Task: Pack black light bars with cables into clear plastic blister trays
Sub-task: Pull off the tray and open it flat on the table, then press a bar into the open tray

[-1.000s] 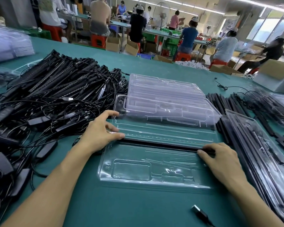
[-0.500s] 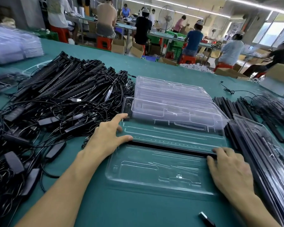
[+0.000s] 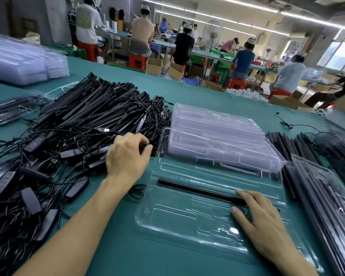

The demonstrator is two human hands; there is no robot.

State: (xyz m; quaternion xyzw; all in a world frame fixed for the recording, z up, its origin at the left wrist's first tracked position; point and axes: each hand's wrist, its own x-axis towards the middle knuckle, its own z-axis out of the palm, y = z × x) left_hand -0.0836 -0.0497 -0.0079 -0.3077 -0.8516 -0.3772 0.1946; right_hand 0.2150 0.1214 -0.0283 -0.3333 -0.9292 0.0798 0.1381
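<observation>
An open clear blister tray lies in front of me on the green table. A black light bar rests in the groove along its fold. My right hand lies flat on the tray, fingers spread, its fingertips on the bar's right end. My left hand is at the edge of the big heap of black light bars and cables, fingers curled among the cables; I cannot tell if it grips one.
A stack of empty clear trays sits just behind the open one. Filled trays and loose bars lie to the right. More tray stacks stand far left. Workers sit at benches beyond the table.
My left hand left the tray's left edge and moved left and back to the cable heap. My right hand stays on the bar's right end. The camera tilted up.
</observation>
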